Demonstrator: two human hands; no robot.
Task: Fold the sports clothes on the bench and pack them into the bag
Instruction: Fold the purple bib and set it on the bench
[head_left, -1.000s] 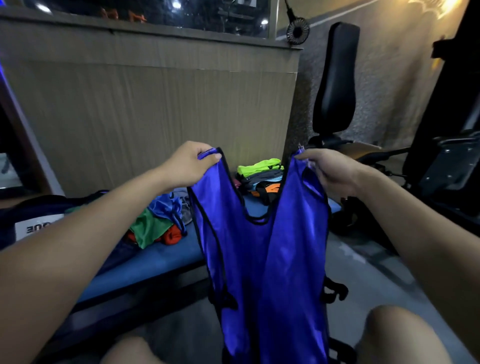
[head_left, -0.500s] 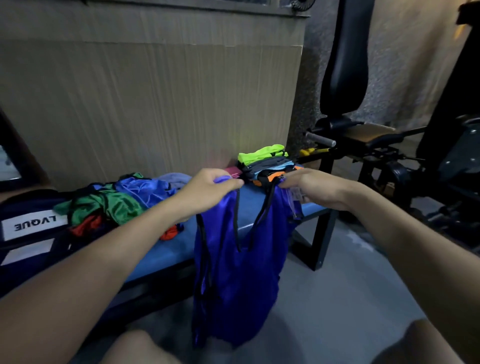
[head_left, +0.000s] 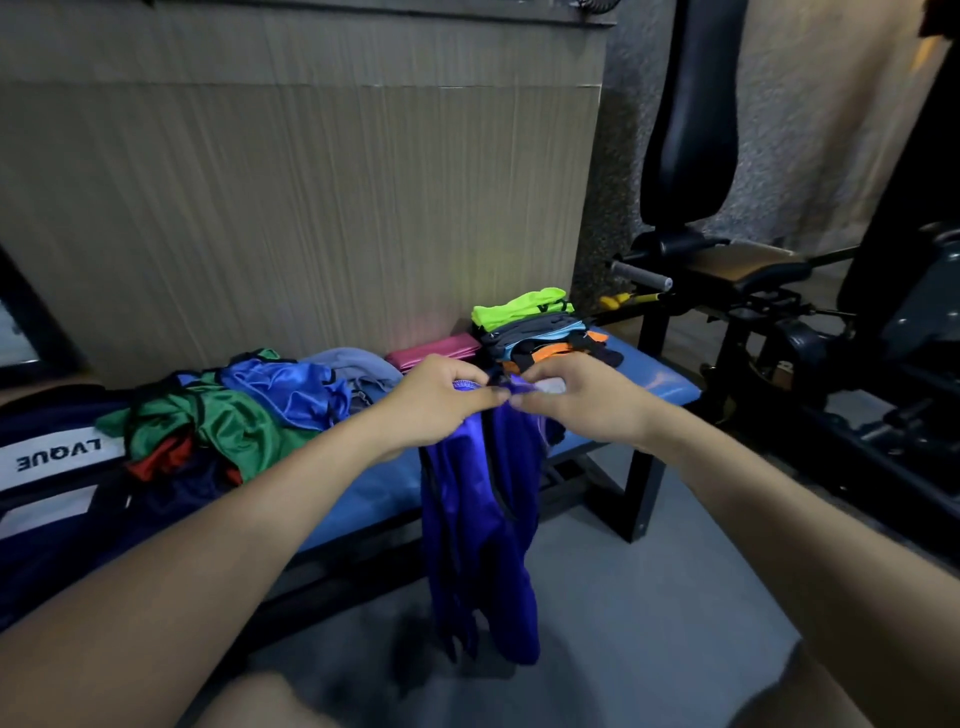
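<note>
- L hand (head_left: 441, 402): fingers curled, pinching top edge of blue vest (head_left: 480, 519) at its upper hem.
- R hand (head_left: 566, 400): fingers curled, pinching same top edge; fingertips of both hands touch at centre, so the two shoulder straps are brought together.
- Blue vest: shiny fabric w/ black trim, doubled lengthwise, hangs straight down from the hands in front of the bench (head_left: 649, 387); lower end near the grey floor (head_left: 649, 597), contact w/ floor cannot be told.
- Bench: blue padded top, black frame, set along a ribbed wall panel (head_left: 311, 208).
- Unfolded pile (head_left: 244, 410): green, blue, red and grey garments, heaped on bench's L part, just beside the bag.
- Bag (head_left: 52, 467): dark, white panel w/ mirrored lettering, at far L end; whether open or closed cannot be told.
- Folded stack (head_left: 535, 332): neon-yellow piece on top, grey, light-blue, orange and black layers below, at bench's R end.
- Pink folded item (head_left: 436, 351): lies flat just L of stack, against the wall.
- Gym machine (head_left: 727, 249): black pads and frame, R of bench.
</note>
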